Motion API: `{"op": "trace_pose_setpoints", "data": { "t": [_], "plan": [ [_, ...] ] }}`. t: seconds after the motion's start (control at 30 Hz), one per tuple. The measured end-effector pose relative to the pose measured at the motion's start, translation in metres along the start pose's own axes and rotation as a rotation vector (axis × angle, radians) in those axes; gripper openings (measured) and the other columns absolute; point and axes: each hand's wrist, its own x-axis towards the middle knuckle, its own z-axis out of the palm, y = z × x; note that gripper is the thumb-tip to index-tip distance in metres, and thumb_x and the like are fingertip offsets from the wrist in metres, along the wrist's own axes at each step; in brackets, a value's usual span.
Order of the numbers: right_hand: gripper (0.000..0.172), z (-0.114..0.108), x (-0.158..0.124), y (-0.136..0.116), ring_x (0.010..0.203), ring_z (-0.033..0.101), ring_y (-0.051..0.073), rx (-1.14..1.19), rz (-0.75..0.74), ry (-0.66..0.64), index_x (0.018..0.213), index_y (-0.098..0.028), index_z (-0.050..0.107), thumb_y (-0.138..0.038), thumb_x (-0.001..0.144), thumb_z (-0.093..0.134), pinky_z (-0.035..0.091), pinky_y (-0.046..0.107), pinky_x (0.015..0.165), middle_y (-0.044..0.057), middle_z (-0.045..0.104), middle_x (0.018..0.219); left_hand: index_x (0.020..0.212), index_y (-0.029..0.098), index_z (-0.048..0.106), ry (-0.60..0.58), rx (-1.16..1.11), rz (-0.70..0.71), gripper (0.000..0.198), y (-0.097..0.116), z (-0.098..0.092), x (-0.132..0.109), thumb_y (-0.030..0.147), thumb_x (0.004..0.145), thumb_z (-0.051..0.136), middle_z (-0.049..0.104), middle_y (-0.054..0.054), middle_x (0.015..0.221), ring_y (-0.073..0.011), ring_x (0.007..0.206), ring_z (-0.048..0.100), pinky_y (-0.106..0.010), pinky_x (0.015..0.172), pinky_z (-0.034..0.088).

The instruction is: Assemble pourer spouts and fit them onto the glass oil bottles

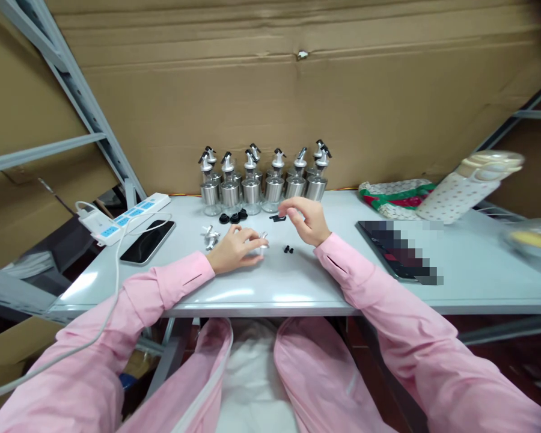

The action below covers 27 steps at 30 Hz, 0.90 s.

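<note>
My left hand point(238, 248) rests low over the table, its thumb and fingertips closed on a small silver spout point(264, 242). More silver spout parts point(211, 237) lie just left of that hand. My right hand point(307, 220) is raised over small black levers point(278, 218), fingers bent down; whether its fingertips hold anything is too small to tell. Tiny black plugs point(288, 249) lie between the hands, nearer the table's front edge. Black round caps point(233, 216) sit behind my left hand, in front of several glass and steel bottles point(252, 190) with pourer tops.
A phone point(148, 242) and a white power strip point(133, 218) with cables are on the left. To the right are a dark flat device point(388, 249), a patterned cloth point(394, 198), a dotted cup point(460, 189) and a bowl point(538, 243). Cardboard point(270, 108) stands behind.
</note>
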Motion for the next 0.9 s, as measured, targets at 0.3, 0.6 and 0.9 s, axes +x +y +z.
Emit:
{"op": "trace_pose_setpoints", "data": {
  "t": [0.3, 0.6, 0.9],
  "plan": [
    [0.025, 0.016, 0.001, -0.011, 0.067, 0.062, 0.014, 0.339, 0.3, -0.386, 0.076, -0.015, 0.066, -0.039, 0.077, 0.058, 0.048, 0.026, 0.064, 0.004, 0.069, 0.073, 0.105, 0.022, 0.058, 0.074, 0.066, 0.036, 0.025, -0.006, -0.002, -0.003, 0.034, 0.084, 0.05, 0.062, -0.005, 0.091, -0.0142, 0.08, 0.057, -0.036, 0.083, 0.036],
    [0.029, 0.009, 0.003, -0.007, 0.056, 0.057, 0.011, 0.613, 0.472, -0.525, 0.071, -0.012, 0.068, -0.041, 0.068, 0.068, 0.046, 0.025, 0.057, 0.002, 0.065, 0.059, 0.115, 0.017, 0.05, 0.013, -0.047, 0.116, 0.032, 0.003, -0.001, -0.001, 0.034, 0.089, 0.045, 0.067, -0.003, 0.086, -0.011, 0.072, 0.06, -0.026, 0.075, 0.042],
    [0.027, 0.005, 0.005, -0.003, 0.058, 0.058, 0.011, 0.589, 0.451, -0.626, 0.074, -0.013, 0.069, -0.039, 0.069, 0.066, 0.048, 0.026, 0.06, 0.002, 0.066, 0.062, 0.109, 0.015, 0.052, -0.001, -0.052, 0.168, 0.029, 0.005, 0.002, 0.0, 0.035, 0.09, 0.044, 0.069, -0.004, 0.083, -0.0107, 0.066, 0.061, -0.025, 0.064, 0.042]
  ]
}}
